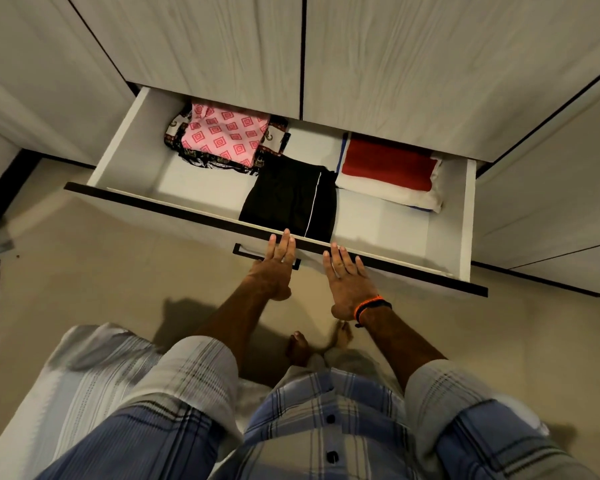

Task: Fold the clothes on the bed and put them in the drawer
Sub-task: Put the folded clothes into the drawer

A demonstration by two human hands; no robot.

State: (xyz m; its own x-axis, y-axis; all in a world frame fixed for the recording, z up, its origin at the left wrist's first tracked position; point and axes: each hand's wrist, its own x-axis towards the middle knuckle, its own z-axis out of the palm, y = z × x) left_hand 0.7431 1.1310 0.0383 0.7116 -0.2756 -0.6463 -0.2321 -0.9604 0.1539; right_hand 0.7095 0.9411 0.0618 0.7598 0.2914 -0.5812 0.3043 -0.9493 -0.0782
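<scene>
So the wide white drawer with the dark front edge is pulled right out from under the pale wood-grain wardrobe doors, and there's folded stuff in it already: a pink square-patterned cloth stacked on a dark printed one at the back left, a folded black garment with a thin white stripe in the middle near the front, and a red folded piece on top of a white one on the right. They're spread side by side, which I'd guess is so each pile stays neat and easy to grab. Both hands are at the front edge, fingers straight and flat, holding nothing: the left hand sits over the slim dark pull handle, the right hand, with an orange and black wristband, just beside it. Looks to me like flat palms ready to push the drawer closed. Striped pale bed corner shows bottom left.
</scene>
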